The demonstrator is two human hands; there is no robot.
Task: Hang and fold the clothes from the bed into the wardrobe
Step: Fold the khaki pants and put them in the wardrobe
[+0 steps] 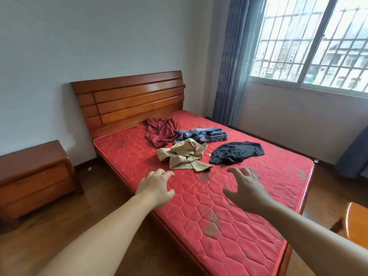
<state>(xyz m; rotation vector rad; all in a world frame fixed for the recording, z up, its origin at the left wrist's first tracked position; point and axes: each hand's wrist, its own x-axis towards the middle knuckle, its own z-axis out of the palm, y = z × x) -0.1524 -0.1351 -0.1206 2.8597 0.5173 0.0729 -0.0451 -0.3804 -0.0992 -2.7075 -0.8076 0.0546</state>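
Several crumpled garments lie on the red quilted mattress (219, 206): a dark red shirt (159, 131) near the headboard, blue jeans (203, 134) beside it, a khaki garment (185, 155) in the middle, and a black garment (237, 152) to its right. My left hand (156, 188) hovers over the mattress's left edge, fingers loosely curled, holding nothing, a short way in front of the khaki garment. My right hand (246, 187) is stretched out with fingers spread, empty, just short of the black garment. The wardrobe is out of view.
A wooden headboard (129, 98) stands against the wall. A wooden bedside cabinet (35, 176) sits left of the bed on the wood floor. Blue curtains (233, 62) and a barred window (310, 42) are at the right; a wooden furniture edge (356, 222) shows at far right.
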